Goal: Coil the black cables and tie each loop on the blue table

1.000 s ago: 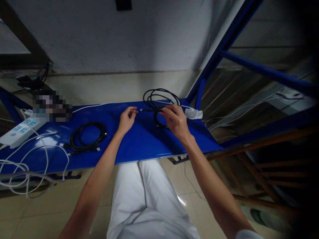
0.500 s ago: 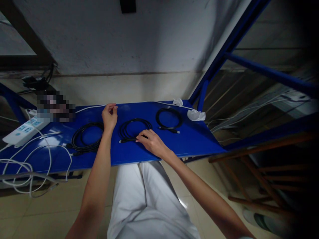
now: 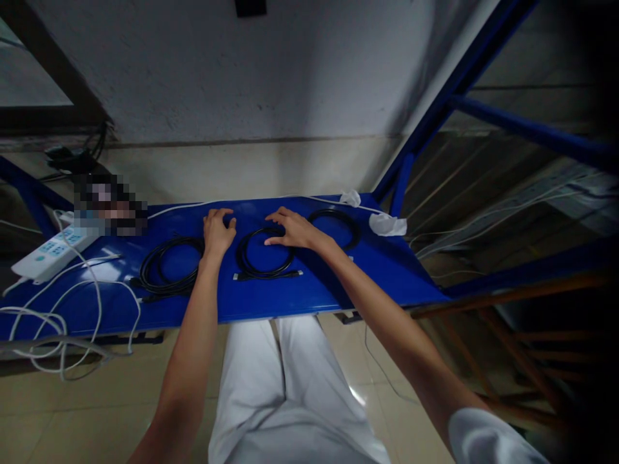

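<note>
Three coiled black cables lie in a row on the blue table [image 3: 309, 293]. The middle cable [image 3: 249, 261] forms a loop with its two connector ends at the near side. Over the upper right of that loop is my right hand [image 3: 290, 229], fingers apart and holding nothing; whether it touches the coil I cannot tell. Between the left cable [image 3: 145, 265] and the middle one, my left hand [image 3: 218, 233] has its fingers apart and is empty. My left wrist covers part of the left coil. The right cable [image 3: 355, 225] is partly hidden behind my right hand and forearm.
A white power strip [image 3: 53, 250] stands at the left, with tangled white cables [image 3: 53, 328] hanging over the near edge. Crumpled white pieces [image 3: 387, 224] lie at the back right. Blue frame bars [image 3: 401, 183] rise at that side. A wall [image 3: 232, 171] bounds the back.
My right hand has let go of the middle cable's near side and moved up over the coil, fingers spreading. That cable's ends now lie along its near side. My left hand has opened slightly.
</note>
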`<state>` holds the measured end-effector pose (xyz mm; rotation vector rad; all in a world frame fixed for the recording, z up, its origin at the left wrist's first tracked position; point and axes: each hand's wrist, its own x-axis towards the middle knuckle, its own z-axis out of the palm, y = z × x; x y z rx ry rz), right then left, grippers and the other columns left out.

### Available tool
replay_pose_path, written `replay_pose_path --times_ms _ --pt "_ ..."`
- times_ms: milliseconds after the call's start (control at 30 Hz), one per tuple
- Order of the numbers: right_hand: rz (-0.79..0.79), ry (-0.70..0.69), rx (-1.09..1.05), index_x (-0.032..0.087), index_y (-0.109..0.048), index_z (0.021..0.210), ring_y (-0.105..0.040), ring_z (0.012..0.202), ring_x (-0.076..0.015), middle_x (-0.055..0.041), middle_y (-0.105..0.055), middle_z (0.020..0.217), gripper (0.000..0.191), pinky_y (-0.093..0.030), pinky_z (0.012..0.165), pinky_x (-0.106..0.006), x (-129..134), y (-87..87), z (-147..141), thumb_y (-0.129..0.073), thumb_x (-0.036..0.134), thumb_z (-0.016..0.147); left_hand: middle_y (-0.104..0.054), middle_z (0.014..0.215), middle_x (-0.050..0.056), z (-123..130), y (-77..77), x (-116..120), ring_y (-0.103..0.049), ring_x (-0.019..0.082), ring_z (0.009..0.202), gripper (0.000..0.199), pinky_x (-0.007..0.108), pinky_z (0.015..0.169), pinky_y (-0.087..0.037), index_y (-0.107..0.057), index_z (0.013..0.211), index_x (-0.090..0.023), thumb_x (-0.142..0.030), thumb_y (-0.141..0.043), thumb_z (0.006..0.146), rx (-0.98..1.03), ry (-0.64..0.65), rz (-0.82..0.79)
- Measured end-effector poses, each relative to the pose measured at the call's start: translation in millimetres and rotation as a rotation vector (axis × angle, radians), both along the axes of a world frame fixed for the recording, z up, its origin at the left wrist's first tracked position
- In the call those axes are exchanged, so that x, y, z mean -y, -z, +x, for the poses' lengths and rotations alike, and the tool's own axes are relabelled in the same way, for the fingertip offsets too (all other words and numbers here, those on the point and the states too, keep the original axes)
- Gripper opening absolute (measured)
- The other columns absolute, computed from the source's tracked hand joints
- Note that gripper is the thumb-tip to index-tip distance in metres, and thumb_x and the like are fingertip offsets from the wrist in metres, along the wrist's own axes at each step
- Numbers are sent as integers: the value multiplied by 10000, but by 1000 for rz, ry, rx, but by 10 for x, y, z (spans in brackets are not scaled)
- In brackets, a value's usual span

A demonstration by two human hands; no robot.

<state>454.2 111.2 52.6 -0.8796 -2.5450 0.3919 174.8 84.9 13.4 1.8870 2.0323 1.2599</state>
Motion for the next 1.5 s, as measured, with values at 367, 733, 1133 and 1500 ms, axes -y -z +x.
replay_pose_path --times_ms 367,733,1133,1500 --pt "19 -107 -86 176 -758 1297 -678 1181 -265 -142 -722 1238 265 -519 1091 -422 -190 295 103 -606 194 1081 -659 1175 165 -61 126 -20 -602 381 1221 236 635 1171 -452 -752 1063 -203 -107 -600 911 -107 27 14" --pt "19 -75 -141 181 -783 1232 -683 1139 -289 -136 -745 1170 242 -526 1074 -434 -214 332 172 -635 173 1040 -637 1220 161 35 -51 108 -643 342 1173 191 508 1086 -533 -735 1129 -188 -186 -678 947 -191 -95 -129" --pt "-47 16 -235 168 -782 1193 -703 977 -254 -122 -739 1104 242 -573 958 -401 -180 340 125 -731 153 957 -683 1052 117 13 -41 80 -665 225 880 247 378 918 -549 -743 985 -165 -36 -553 895 -42 -29 -2" --pt "-45 53 -293 138 -767 1152 -727 911 -235 -120 -748 1070 224 -589 885 -370 -168 382 21 -771 155 928 -739 1046 84 364 -232 81 -696 209 933 120 326 834 -541 -762 999 -188 -149 -658 953 192 164 284"
